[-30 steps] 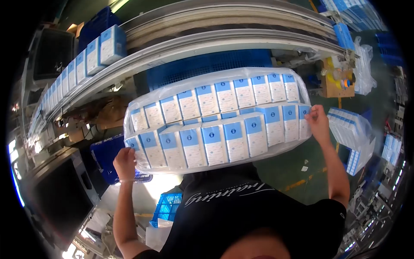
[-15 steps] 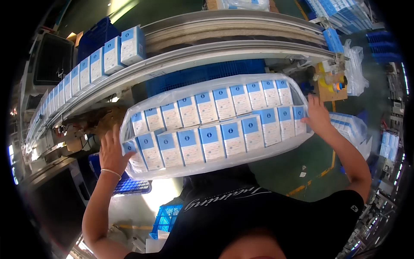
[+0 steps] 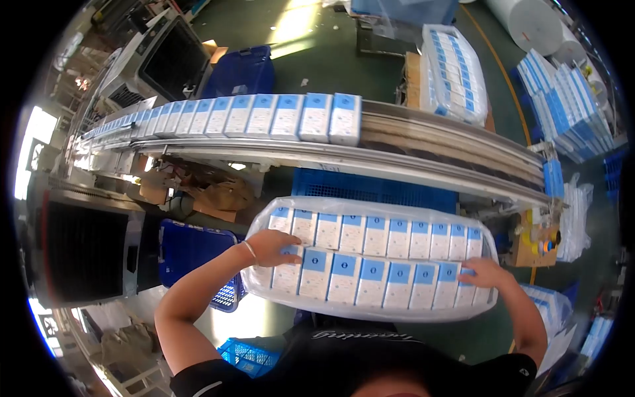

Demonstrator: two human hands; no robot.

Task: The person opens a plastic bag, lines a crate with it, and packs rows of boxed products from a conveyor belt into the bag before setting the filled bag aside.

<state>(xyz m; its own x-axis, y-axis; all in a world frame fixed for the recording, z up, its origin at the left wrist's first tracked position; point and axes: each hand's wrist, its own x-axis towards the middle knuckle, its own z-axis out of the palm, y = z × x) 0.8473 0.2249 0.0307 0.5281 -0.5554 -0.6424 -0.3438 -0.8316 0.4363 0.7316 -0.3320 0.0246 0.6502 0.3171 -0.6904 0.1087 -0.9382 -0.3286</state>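
Two rows of white-and-blue packs stand side by side inside a clear plastic bag whose mouth faces up. At the left end of the front row, my left hand rests on the pack tops with thumb and fingers apart. My right hand lies over the front row's right end, fingers stretched out and touching the packs there. Parts of the end packs are hidden under both hands.
A conveyor runs across beyond the bag, carrying a line of similar packs. A filled bag lies behind it. Blue crates stand at left, a tape dispenser at right, and stacked packs farther back.
Both hands have moved from the bag's ends inward onto the packs. The two rows now look straighter. The view has shifted, showing more of the conveyor and the floor behind.
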